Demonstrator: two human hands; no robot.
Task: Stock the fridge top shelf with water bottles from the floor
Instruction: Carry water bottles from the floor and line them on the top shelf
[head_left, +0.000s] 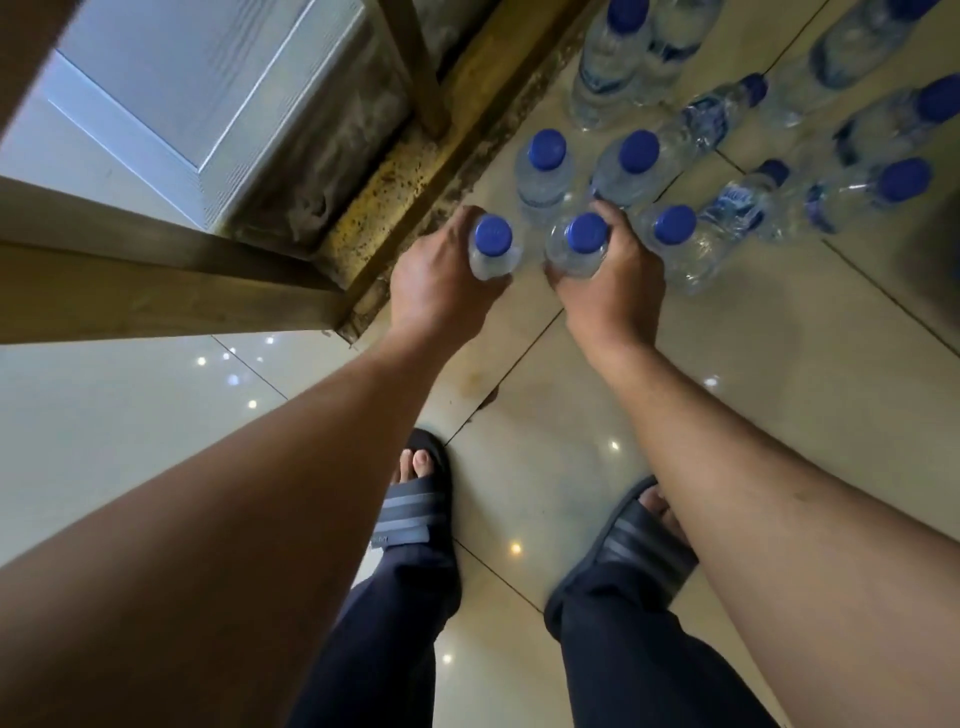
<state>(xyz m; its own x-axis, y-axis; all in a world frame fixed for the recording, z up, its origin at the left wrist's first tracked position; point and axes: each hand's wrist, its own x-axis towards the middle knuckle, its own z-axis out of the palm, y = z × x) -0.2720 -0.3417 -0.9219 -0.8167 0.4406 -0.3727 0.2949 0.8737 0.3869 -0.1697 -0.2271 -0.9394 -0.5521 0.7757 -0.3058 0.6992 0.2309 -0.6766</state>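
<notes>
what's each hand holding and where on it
Left hand grips a water bottle round its shoulder, below the cap; right hand grips another bottle likewise.

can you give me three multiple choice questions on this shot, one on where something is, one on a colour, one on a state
1. Where do the loose bottles stand?
A. on the tiled floor
B. on a fridge shelf
C. in a crate

2. What colour are the bottle caps?
A. red
B. blue
C. white

3. What is the left hand doing?
A. hanging free
B. resting flat on the floor
C. holding a bottle near its top

Answers:
1. A, the bottles stand and lie on the floor tiles ahead of the sandals.
2. B, every cap in view is blue.
3. C, its fingers curl round the left bottle, while the right hand has the same grip on the right bottle.
</notes>
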